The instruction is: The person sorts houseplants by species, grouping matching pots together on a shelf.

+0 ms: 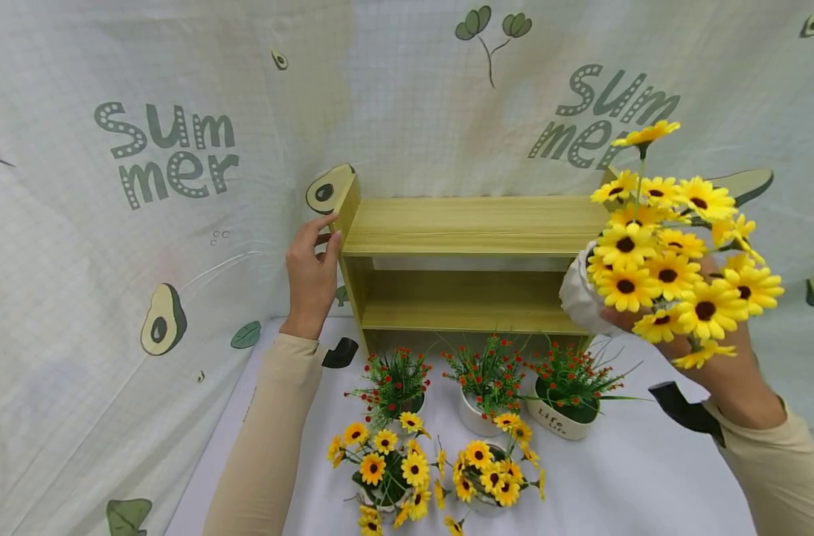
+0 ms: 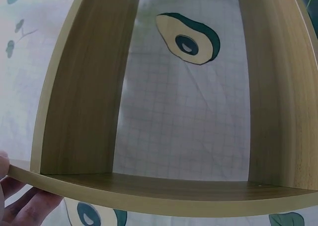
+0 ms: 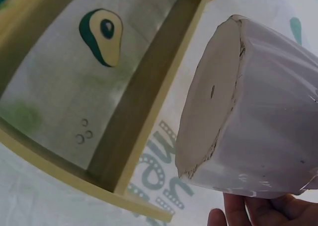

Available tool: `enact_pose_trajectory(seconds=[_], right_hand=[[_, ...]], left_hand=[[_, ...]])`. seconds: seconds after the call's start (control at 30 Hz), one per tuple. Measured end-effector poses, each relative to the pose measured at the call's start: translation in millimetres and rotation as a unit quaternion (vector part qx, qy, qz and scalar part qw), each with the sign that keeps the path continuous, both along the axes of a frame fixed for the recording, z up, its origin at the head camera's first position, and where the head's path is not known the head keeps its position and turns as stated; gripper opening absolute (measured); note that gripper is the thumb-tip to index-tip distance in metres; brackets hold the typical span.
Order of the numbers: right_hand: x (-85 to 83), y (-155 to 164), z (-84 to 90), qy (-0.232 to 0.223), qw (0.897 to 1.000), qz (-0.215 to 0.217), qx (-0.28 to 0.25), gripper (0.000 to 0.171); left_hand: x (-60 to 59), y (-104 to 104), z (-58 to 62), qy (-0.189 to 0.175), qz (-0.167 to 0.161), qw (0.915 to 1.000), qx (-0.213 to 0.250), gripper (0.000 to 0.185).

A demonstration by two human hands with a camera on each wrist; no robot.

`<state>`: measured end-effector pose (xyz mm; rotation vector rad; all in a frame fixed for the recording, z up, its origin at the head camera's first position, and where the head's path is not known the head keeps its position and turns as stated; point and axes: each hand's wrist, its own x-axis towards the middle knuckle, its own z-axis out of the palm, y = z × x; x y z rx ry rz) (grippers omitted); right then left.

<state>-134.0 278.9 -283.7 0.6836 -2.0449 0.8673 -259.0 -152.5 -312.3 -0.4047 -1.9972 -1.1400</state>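
Five potted plants (image 1: pixel 481 417) stand on the worktop (image 1: pixel 668 484) in front of the shelf (image 1: pixel 474 223), probably for reach. The right hand (image 1: pixel 723 381) curls round a white pot (image 1: pixel 581 298) of yellow flowers (image 1: pixel 667 275), raised near the shelf's right end; the left hand (image 1: pixel 313 272) pinches its left side, seemingly steadying it.

Cloth-draped corner, avocado-print hangings (image 1: pixel 407 112), white tabletop (image 1: pixel 628 484), wooden shelf (image 1: pixel 474 225), potted flowers (image 1: pixel 667 275)

The left arm (image 1: pixel 269 432) and right arm (image 1: pixel 765 454) were extended forward, sleeved to the wrist. The left hand (image 1: pixel 313 264) was raised, fingers bent in a pinch; the right hand (image 3: pixel 263 212) was curled in a grip.
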Motion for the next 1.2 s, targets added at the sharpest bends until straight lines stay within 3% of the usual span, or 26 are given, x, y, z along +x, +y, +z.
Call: enact_pose_trajectory(seconds=[0.13,0.2,0.23,0.37,0.47,0.6,0.73,0.83,0.97,1.07,1.2], right_hand=[[-20.9,-3.6,23.5,-0.023,1.0,0.004,-0.017,0.083],[-32.9,-3.8,31.6,-0.016,1.0,-0.022,0.001,0.093],[-38.9,-3.8,35.3,-0.025,0.999,-0.029,-0.001,0.089],[-64.4,-2.0,42.1,-0.047,0.997,-0.061,-0.011,0.07],[-77.8,-0.4,42.1,-0.088,0.992,-0.084,-0.041,0.077],[-90.4,2.6,41.2,-0.127,0.985,-0.105,-0.06,0.079],[-102.0,4.5,43.3,-0.134,0.984,-0.105,-0.06,0.078],[-108.9,4.8,45.3,-0.135,0.983,-0.112,-0.058,0.069],[-114.6,4.8,45.8,-0.154,0.975,-0.154,-0.051,0.059],[-118.0,6.4,45.5,-0.175,0.966,-0.184,-0.044,0.063],[-122.0,9.3,45.3,-0.185,0.963,-0.193,-0.035,0.068]], left_hand=[[-0.5,0.8,0.1,0.001,-0.003,1.0,0.0,0.032],[-0.6,1.2,0.2,0.002,-0.007,1.0,0.002,0.032],[-0.8,1.4,0.3,0.003,-0.01,0.9999,0.003,0.032],[-1.0,1.7,0.2,0.002,-0.013,0.9999,0.003,0.032],[-1.3,1.9,-0.4,0.001,-0.013,0.9999,0.005,0.032],[-1.3,2.0,-0.9,0.001,-0.014,0.9999,0.006,0.032],[-0.9,1.7,-0.6,-0.001,-0.013,0.9999,0.006,0.032],[-0.9,1.3,-0.4,-0.001,-0.011,0.9999,0.005,0.033],[-0.4,0.7,-0.2,-0.001,-0.01,0.9999,0.005,0.033],[-0.2,0.4,-0.3,-0.001,-0.011,0.9999,0.005,0.033],[0.1,-0.2,-0.8,-0.004,-0.01,0.9999,0.009,0.033]])
